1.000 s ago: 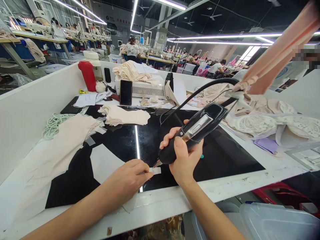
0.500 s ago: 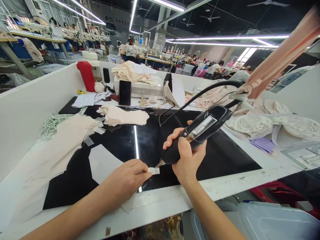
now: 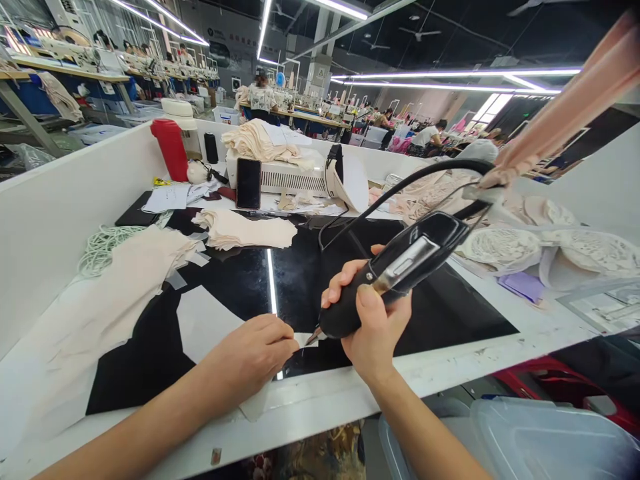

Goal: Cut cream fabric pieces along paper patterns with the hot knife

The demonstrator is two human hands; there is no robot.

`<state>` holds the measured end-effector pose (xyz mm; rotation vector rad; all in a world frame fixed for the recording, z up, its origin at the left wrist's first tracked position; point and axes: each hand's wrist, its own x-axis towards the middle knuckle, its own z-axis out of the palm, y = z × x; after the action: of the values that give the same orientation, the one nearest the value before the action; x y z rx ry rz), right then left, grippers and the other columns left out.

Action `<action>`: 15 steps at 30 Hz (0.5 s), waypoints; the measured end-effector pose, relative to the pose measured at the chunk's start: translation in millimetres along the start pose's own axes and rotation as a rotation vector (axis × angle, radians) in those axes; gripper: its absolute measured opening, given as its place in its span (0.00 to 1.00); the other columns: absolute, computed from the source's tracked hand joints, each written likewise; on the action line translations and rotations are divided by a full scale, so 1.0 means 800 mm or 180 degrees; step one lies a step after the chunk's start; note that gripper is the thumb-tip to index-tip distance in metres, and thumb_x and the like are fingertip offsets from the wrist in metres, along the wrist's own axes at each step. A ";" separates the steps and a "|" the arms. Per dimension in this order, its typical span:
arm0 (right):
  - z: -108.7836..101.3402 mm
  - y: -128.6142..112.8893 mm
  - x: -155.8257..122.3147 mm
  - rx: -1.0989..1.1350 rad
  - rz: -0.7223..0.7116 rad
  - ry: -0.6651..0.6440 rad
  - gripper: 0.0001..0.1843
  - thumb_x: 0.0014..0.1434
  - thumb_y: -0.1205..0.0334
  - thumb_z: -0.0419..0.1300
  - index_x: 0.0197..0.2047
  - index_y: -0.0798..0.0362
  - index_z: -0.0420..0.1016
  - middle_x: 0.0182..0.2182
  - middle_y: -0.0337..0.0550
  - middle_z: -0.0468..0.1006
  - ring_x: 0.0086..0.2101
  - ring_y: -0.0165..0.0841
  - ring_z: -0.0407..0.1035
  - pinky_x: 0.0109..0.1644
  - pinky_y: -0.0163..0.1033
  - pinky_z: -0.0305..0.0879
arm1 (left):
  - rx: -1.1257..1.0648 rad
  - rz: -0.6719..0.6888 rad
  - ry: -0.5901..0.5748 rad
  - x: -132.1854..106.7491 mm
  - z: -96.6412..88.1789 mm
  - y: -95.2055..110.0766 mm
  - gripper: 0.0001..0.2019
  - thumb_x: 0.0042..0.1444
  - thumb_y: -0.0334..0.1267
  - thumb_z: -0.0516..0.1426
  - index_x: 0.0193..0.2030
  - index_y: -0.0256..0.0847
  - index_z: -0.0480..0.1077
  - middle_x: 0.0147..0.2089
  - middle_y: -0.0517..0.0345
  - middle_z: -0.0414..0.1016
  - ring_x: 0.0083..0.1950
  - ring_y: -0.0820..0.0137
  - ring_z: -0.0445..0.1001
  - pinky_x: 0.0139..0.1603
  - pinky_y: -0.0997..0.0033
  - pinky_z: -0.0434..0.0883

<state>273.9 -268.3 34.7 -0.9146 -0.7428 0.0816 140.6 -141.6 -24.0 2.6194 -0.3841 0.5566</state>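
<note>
We grip a black corded hand tool (image 3: 395, 270) in our right hand (image 3: 373, 327), fingers wrapped fully round its fat lower body, thumb on top near the silver panel — its thin metal tip points down and left, meeting a small white strip of fabric (image 3: 303, 340) on the glossy black work surface (image 3: 440, 310). Our left hand (image 3: 253, 353) lies flat and low just beside that tip, fingers curled together and pinching the strip down at its left end; most of the strip is hidden under the fingertips, so how much of it there is we cannot tell. A pale offcut (image 3: 255, 405) pokes out beneath the left wrist, over the table's white front edge (image 3: 450, 363). The tool's black cable (image 3: 400, 187) arcs up and back toward a white box-shaped machine (image 3: 290, 177) at the far side, where a dark phone (image 3: 249, 183) leans upright against it. Further left stands a red bottle (image 3: 169, 150). A stack of cream fabric pieces (image 3: 245, 230) sits mid-table, well apart from the hands, and a larger cream sheet (image 3: 115, 293) spreads along the left — beside it a coil of pale green cord (image 3: 103, 243). Lace pieces (image 3: 525, 243) lie to the right.
</note>
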 end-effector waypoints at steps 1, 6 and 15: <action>0.000 0.001 -0.001 -0.0004 0.0007 0.0001 0.21 0.62 0.58 0.68 0.56 0.43 0.67 0.34 0.33 0.75 0.25 0.27 0.71 0.28 0.36 0.72 | -0.0002 0.0002 -0.0007 0.000 0.000 0.000 0.12 0.71 0.25 0.50 0.48 0.37 0.75 0.43 0.53 0.76 0.43 0.66 0.73 0.49 0.62 0.75; -0.002 0.006 -0.003 -0.0034 -0.0004 -0.0058 0.23 0.63 0.58 0.68 0.58 0.42 0.66 0.36 0.33 0.75 0.26 0.27 0.71 0.29 0.37 0.71 | 0.0004 0.0004 -0.0010 -0.001 0.000 0.001 0.12 0.71 0.25 0.51 0.49 0.37 0.75 0.44 0.53 0.77 0.43 0.66 0.74 0.50 0.61 0.76; -0.004 -0.001 0.004 -0.0137 -0.0043 0.0071 0.19 0.62 0.59 0.67 0.54 0.44 0.67 0.34 0.32 0.75 0.24 0.27 0.71 0.28 0.36 0.72 | -0.0008 0.0012 -0.0012 -0.001 0.001 -0.001 0.13 0.72 0.25 0.50 0.50 0.37 0.75 0.44 0.52 0.76 0.44 0.66 0.75 0.55 0.59 0.76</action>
<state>278.3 -270.1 36.0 -0.9498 -0.7324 0.0436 140.5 -141.4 -24.7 2.6181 -0.3910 0.5521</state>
